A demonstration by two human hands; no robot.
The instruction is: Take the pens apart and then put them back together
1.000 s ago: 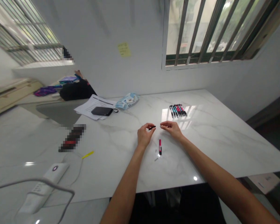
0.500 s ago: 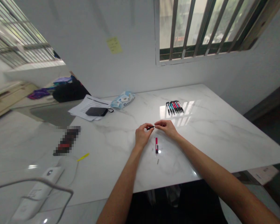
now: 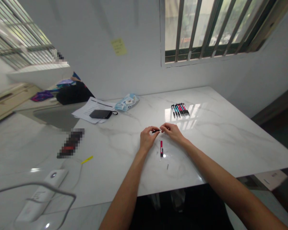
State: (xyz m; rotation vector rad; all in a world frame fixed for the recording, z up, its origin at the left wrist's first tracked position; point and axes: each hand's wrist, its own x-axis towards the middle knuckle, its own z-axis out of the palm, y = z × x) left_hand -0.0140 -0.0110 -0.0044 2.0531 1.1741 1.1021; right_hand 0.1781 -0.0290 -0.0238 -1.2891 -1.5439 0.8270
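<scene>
My left hand [image 3: 147,139] is closed in a pinch on a short black pen part [image 3: 155,131] above the marble-patterned table. My right hand [image 3: 173,132] meets it from the other side, its fingers closed at the light-coloured end of the same part. Just below the hands lies a red pen barrel [image 3: 161,145] with a black lower section. A thin pale refill [image 3: 160,156] rests along its left side. Closer to the table's front edge is a small grey spring-like piece [image 3: 167,166].
Several pens [image 3: 180,110] lie in a row at the back. To the left are a blue-white packet [image 3: 127,103], a black phone-like device [image 3: 100,114] on papers [image 3: 85,115], a yellow strip [image 3: 87,159] and a white power strip [image 3: 42,195] with a grey cable.
The small grey piece has shifted a little to the right on the table. Both hands stay together on the black pen part, with slight finger movement. The view has shifted slightly.
</scene>
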